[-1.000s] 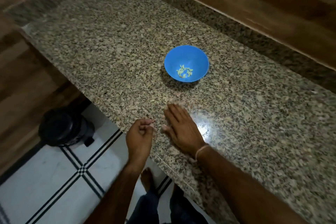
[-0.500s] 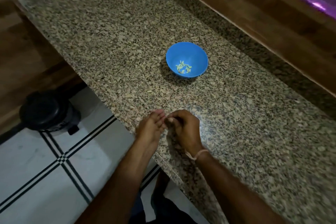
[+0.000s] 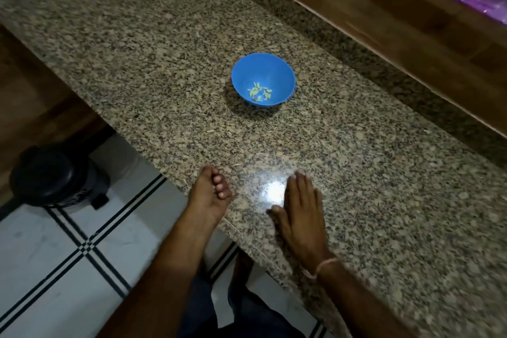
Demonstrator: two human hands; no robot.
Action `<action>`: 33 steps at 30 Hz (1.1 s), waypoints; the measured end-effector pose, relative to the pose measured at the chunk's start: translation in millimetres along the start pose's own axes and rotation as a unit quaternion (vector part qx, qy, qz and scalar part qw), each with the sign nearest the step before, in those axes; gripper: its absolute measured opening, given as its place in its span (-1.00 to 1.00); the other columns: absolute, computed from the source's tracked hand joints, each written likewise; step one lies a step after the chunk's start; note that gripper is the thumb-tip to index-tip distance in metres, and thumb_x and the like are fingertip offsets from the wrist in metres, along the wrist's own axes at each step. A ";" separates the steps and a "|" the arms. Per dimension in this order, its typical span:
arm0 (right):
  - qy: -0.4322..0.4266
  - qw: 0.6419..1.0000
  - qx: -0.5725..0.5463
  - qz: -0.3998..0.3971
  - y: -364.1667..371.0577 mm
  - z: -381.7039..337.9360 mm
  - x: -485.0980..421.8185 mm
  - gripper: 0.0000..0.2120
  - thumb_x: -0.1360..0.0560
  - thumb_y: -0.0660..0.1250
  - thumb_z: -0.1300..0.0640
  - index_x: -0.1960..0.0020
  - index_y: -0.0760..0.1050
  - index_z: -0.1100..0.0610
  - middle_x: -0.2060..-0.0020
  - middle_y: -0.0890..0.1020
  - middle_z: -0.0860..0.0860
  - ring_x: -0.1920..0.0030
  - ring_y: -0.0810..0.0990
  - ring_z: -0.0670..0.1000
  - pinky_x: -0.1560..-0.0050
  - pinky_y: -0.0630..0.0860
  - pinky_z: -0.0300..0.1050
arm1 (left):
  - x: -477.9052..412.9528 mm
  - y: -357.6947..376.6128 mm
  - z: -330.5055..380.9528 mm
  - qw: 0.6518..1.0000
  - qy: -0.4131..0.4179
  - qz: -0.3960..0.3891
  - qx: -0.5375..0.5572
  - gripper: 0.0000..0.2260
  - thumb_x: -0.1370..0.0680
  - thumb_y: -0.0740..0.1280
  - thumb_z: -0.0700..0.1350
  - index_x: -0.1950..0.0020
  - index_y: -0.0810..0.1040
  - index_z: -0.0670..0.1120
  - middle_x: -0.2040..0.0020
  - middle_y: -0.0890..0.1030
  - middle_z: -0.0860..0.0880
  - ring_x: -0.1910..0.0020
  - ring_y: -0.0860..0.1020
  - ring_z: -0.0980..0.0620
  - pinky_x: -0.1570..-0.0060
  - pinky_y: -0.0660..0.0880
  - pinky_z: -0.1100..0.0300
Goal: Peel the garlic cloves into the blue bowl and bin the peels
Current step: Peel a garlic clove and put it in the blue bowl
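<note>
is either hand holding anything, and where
Right hand lies flat on the counter, holding nothing. Left hand is curled at the edge; its contents can't be seen.

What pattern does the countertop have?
The countertop is speckled granite with brown, grey and black flecks, seen in the head view.

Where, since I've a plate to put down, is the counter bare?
Bare counter left of and behind the blue bowl, and right of the right hand. Crowded only at the front edge, around the left hand and right hand.
</note>
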State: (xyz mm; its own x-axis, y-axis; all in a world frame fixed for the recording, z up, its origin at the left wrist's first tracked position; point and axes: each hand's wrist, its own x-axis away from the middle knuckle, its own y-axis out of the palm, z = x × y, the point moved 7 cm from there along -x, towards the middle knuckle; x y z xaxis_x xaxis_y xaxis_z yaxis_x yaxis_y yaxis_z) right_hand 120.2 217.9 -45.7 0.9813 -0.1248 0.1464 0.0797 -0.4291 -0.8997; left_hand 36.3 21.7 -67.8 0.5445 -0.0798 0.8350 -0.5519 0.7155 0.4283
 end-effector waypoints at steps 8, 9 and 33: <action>-0.060 0.995 0.078 -0.025 36.5 -64.4 -53.3 -0.24 -0.70 -0.23 -0.31 -0.69 -0.23 0.18 -0.67 -0.28 0.12 -0.66 -0.36 0.10 -0.62 -0.27 0.29 | 6.2 -14.6 25.7 0.999 0.019 -0.030 0.004 -0.60 -0.74 0.09 0.13 0.24 0.37 -0.02 0.51 0.31 0.08 0.62 0.22 0.16 0.63 0.11 0.31; -0.073 0.994 0.073 -0.032 40.9 -72.9 -62.5 -0.24 -0.71 -0.21 -0.31 -0.69 -0.21 0.19 -0.67 -0.26 0.13 -0.66 -0.33 0.11 -0.62 -0.26 0.30 | 7.5 -14.6 27.7 0.999 0.022 -0.029 0.001 -0.60 -0.74 0.09 0.13 0.24 0.37 -0.02 0.51 0.31 0.08 0.62 0.21 0.16 0.63 0.11 0.31; -0.216 0.975 -0.030 0.045 22.3 -103.6 -84.0 -0.78 -0.63 0.17 0.02 -0.08 0.54 0.10 -0.01 0.56 -0.02 -0.01 0.42 -0.01 0.20 0.36 -0.10 | 7.7 -29.3 38.4 0.999 0.031 -0.029 0.025 -0.60 -0.74 0.11 0.11 0.24 0.37 -0.04 0.50 0.33 0.07 0.62 0.24 0.17 0.65 0.15 0.32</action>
State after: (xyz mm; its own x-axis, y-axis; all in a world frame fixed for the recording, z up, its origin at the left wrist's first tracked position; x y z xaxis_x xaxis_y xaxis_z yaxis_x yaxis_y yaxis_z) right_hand 21.3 126.2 -35.4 0.9668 0.2190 -0.1317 -0.0086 -0.4872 -0.8732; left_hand 32.3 -26.6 -60.7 0.6136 -0.0746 0.7861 -0.5494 0.6747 0.4929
